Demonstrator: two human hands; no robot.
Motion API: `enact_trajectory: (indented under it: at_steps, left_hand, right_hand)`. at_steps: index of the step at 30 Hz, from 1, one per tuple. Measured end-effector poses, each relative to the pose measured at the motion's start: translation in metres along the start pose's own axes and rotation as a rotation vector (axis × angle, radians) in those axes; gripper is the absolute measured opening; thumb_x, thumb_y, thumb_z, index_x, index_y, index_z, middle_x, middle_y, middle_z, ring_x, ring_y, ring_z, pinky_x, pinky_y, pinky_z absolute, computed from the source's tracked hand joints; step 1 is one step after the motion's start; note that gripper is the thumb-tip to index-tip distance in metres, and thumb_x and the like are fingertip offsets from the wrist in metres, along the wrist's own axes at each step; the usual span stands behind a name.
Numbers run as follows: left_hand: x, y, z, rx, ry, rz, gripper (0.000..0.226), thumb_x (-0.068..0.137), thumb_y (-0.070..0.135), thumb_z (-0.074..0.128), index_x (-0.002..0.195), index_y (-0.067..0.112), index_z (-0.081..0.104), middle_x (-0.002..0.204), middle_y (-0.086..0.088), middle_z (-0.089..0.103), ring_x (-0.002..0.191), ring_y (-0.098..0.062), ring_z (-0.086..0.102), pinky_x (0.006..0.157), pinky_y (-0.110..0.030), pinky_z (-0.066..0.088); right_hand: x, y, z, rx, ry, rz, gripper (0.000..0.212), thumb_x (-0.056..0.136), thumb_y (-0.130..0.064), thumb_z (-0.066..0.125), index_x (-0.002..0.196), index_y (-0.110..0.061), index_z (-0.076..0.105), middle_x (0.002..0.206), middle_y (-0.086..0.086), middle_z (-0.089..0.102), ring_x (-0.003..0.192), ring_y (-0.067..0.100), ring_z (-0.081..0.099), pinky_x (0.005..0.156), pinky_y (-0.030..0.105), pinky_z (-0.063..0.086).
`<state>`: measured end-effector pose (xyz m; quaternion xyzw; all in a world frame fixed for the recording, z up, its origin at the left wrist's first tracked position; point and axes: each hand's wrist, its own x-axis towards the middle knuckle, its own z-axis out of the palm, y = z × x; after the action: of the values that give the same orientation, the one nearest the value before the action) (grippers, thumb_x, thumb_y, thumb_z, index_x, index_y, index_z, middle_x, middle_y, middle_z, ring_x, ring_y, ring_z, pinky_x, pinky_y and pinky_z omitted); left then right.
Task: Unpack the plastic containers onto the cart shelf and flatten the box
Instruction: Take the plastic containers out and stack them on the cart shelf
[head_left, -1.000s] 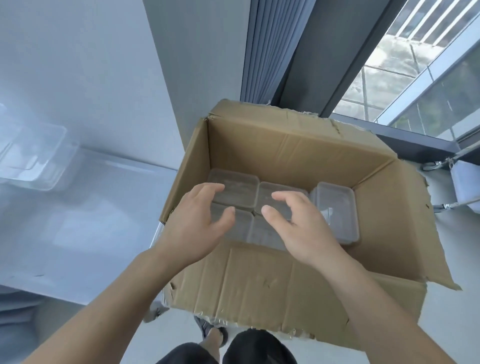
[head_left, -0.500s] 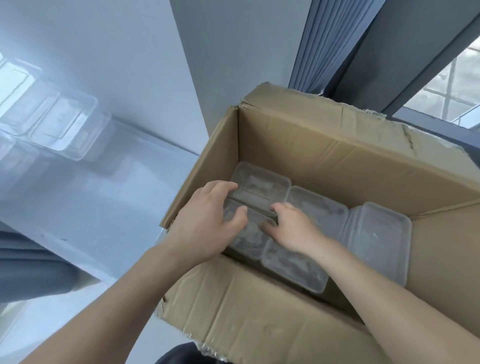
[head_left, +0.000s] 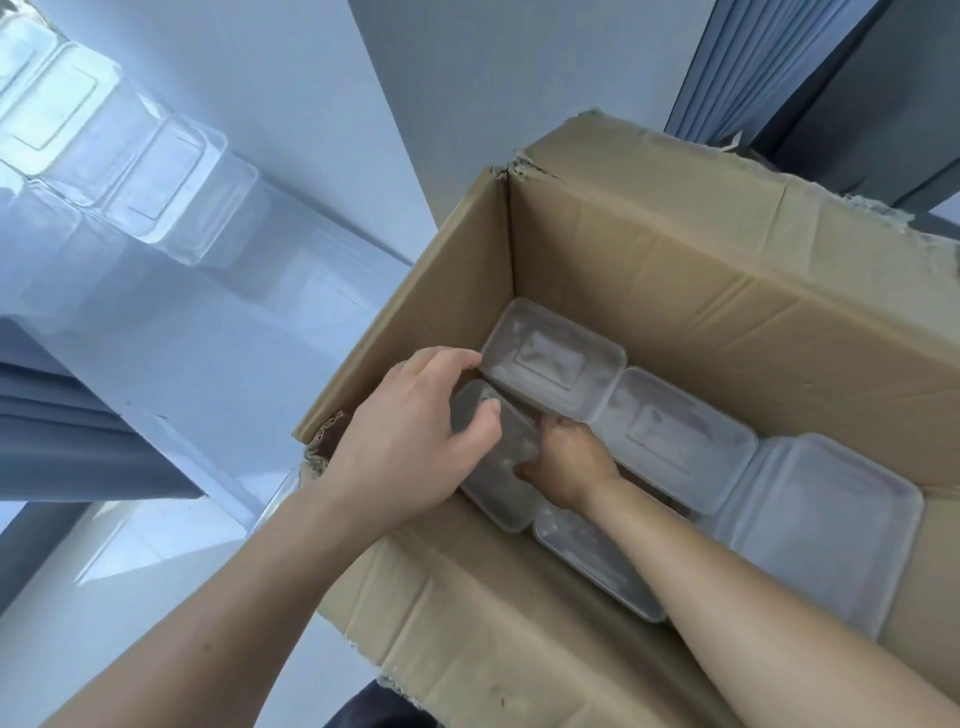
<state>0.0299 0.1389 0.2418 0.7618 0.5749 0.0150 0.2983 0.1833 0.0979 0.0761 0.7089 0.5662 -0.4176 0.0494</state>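
Observation:
An open brown cardboard box (head_left: 727, 270) holds several clear plastic containers standing bottom-up. My left hand (head_left: 410, 441) grips the near-left container (head_left: 498, 483) at its left end, fingers curled over its far edge and thumb on its top. My right hand (head_left: 566, 462) reaches deeper, its fingers tucked down between that container and the neighbours; the fingertips are hidden. Other containers sit at the far left (head_left: 550, 358), in the middle (head_left: 675, 436) and at the right (head_left: 821, 525). Several clear containers (head_left: 156, 182) stand on the white cart shelf (head_left: 218, 353) to the left.
A grey wall stands behind the box, with dark curtains (head_left: 753, 67) at the upper right. The box's near flap (head_left: 493, 639) hangs toward me. A darker grey surface (head_left: 62, 441) lies below the shelf's edge on the left.
Both hands went from hovering above the box down into it. The left hand closed on the near-left container and the right hand pushed in beside it. The view moved closer and shifted right.

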Motion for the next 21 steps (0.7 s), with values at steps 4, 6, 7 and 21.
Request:
enact_trajectory:
  at_steps: [4,6,7,21]
  left_hand:
    - [-0.001,0.002,-0.002,-0.002,0.004,0.002,0.05,0.094,0.042,0.053,0.14,0.024,0.048,0.142,0.012,0.049,0.127,-0.009,0.046,0.098,-0.026,0.04]
    - [-0.001,0.003,-0.003,-0.009,-0.008,-0.001,0.051,0.094,0.042,0.053,0.142,0.023,0.047,0.143,0.012,0.048,0.129,-0.009,0.045,0.098,-0.024,0.039]
    - [-0.002,0.005,-0.003,-0.01,-0.011,0.002,0.052,0.095,0.042,0.052,0.142,0.023,0.046,0.143,0.011,0.048,0.127,-0.011,0.047,0.096,-0.024,0.038]
    - [-0.018,0.026,-0.015,-0.765,-0.132,-0.085,0.045,0.093,0.046,0.058,0.134,0.027,0.052,0.126,0.009,0.067,0.11,-0.011,0.066,0.097,-0.041,0.053]
  right_hand:
    - [-0.003,0.002,-0.009,-0.003,-0.025,-0.025,0.031,0.088,-0.048,0.066,0.1,-0.02,0.056,0.102,0.002,0.064,0.099,0.024,0.061,0.07,0.033,0.043]
    - [-0.01,0.003,-0.018,0.038,-0.004,-0.02,0.03,0.086,-0.048,0.067,0.101,-0.023,0.06,0.098,-0.002,0.066,0.094,0.021,0.062,0.067,0.032,0.043]
    - [-0.016,0.003,-0.023,0.06,0.018,-0.013,0.03,0.085,-0.05,0.068,0.103,-0.026,0.062,0.097,-0.003,0.067,0.09,0.019,0.062,0.065,0.032,0.044]
    - [-0.149,-0.009,-0.091,0.882,0.431,-0.115,0.03,0.077,-0.034,0.081,0.1,-0.037,0.063,0.094,-0.013,0.074,0.086,-0.003,0.069,0.08,0.02,0.053]
